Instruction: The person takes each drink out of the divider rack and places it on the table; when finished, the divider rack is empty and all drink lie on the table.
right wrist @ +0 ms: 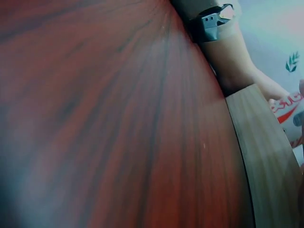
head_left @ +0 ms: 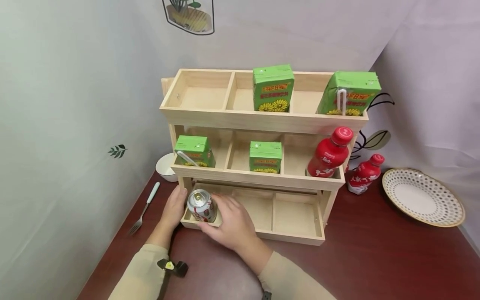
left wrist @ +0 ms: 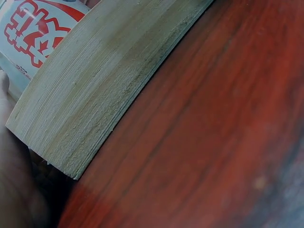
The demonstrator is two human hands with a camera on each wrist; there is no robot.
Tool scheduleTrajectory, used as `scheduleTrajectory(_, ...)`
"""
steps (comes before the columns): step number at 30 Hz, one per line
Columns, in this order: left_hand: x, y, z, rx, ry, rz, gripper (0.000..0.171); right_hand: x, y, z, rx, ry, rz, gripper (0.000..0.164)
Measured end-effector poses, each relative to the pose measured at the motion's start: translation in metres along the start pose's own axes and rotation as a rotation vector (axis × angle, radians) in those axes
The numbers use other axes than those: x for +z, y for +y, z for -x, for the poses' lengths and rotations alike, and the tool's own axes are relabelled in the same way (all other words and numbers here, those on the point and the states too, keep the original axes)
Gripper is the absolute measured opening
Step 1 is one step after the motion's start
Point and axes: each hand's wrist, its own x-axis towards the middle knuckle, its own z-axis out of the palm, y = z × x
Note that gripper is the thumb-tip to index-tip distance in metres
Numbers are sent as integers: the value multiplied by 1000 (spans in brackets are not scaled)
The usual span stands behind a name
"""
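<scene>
A silver, white and red drink can [head_left: 202, 206] stands in the left compartment of the bottom tier of a wooden rack [head_left: 258, 239]. My right hand [head_left: 234, 221] holds the can, with its fingers at the far right side and the thumb low at the front. Against the left end of the bottom tier rests my left hand [head_left: 174, 208], fingers extended along the wood next to the can. In the left wrist view, the can's red lettering [left wrist: 38, 33] shows behind the front board [left wrist: 95, 85]. The right wrist view catches the can [right wrist: 287, 114] at its right edge.
Green drink cartons [head_left: 273, 89] and a red bottle [head_left: 328, 154] stand on the upper tiers. Another red bottle [head_left: 365, 173] and a dotted plate [head_left: 423, 200] are at right. A fork [head_left: 144, 208] and white bowl [head_left: 166, 167] lie left, close to the wall.
</scene>
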Motion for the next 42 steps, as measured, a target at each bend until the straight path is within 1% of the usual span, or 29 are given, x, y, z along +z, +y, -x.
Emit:
scheduleTrajectory(5,0,1,0,2,0,-8,39,7,-8,-8,173,-99,23,87)
scheduleTrajectory(7,0,0,0,6,-4,-9,39,8,-8,-10,210,-141,39,88)
scheduleTrajectory(9,1,0,0,12,-6,-6,39,9,-8,-12,226,-169,55,85)
scheduleTrajectory(12,2,0,0,19,-6,-7,39,11,-7,-13,242,-202,70,80)
scheduleTrajectory(15,1,-1,0,12,-3,-6,39,12,-7,-14,264,-218,63,77)
scheduleTrajectory(21,1,-2,2,1,-12,-2,40,13,-7,-15,293,-210,30,77)
scheduleTrajectory(23,1,-2,2,-3,-13,0,40,13,-7,-15,293,-215,29,78)
scheduleTrajectory(26,0,-1,1,-9,-9,-2,40,14,-7,-17,294,-222,39,75)
scheduleTrajectory(32,-1,0,0,4,-5,8,41,13,-9,-19,290,-206,31,70)
scheduleTrajectory(39,1,0,1,-7,3,6,41,10,-9,-16,272,-181,20,67)
scheduleTrajectory(42,1,1,2,-13,-3,11,41,8,-9,-14,280,-178,5,68)
